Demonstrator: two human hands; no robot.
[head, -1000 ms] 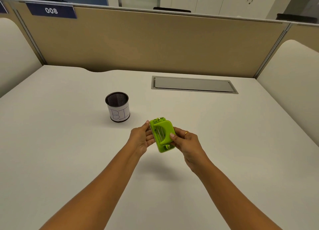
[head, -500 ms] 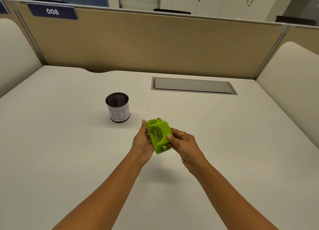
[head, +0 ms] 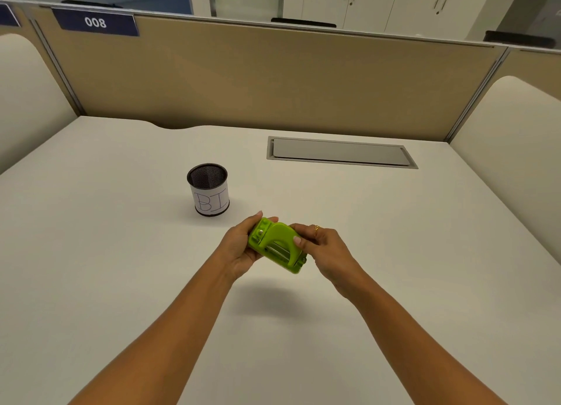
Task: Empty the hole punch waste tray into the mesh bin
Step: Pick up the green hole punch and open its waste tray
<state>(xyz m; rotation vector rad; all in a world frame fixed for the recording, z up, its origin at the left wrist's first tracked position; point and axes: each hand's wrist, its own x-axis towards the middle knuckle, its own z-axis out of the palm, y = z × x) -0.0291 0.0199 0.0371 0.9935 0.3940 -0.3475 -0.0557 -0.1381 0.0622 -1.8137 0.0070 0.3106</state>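
Note:
A lime-green hole punch (head: 277,246) is held above the white desk between both hands, tilted with its handle side facing me. My left hand (head: 239,246) cups its left end and underside. My right hand (head: 321,246) grips its right side, thumb on the handle. The punch's underside and waste tray are hidden from me. A small black mesh bin (head: 208,189) with a white paper label stands upright on the desk, a short way up and left of the punch.
A grey cable hatch (head: 341,152) is set flush into the desk at the back right. A tan partition (head: 273,79) closes off the far edge, and cream side panels (head: 510,137) flank the desk.
The hole punch has been turned in my hands from nearly upright to lying more sideways, and both hands have shifted slightly left, toward the mesh bin.

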